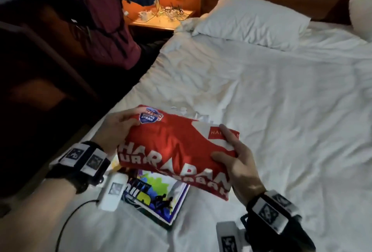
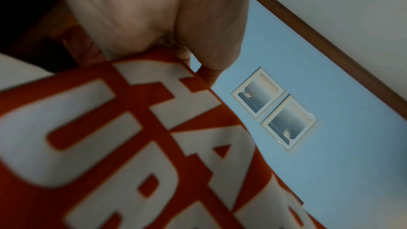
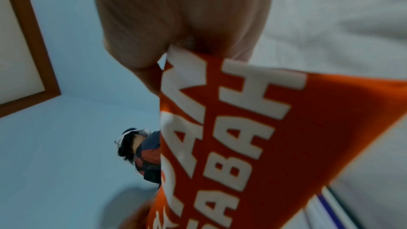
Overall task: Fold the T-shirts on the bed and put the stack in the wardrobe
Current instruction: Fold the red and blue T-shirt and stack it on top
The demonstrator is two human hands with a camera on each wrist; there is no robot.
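A person stood at the side of a bed covered in a rumpled white sheet, holding a folded red T-shirt with large white lettering just above the mattress. The left hand gripped the shirt's left edge, thumb on top and fingers curled underneath. The right hand gripped the right edge the same way, thumb pressed on the red cloth and fingers wrapped round the far side. Both wrist views showed the cloth pinched tight at the base of the thumb.

Directly below the red shirt, on the sheet near the bed's edge, lay another folded T-shirt with a colourful print, partly hidden by the red one. A white pillow sat at the head of the bed. Another person in dark red stood by a bedside table.

The folding of this shirt looked finished, and the step in hand seemed to be stacking. The next move would call for lowering the red shirt squarely onto the printed one, edges aligned, without letting the folds slip open. No wardrobe was in view.
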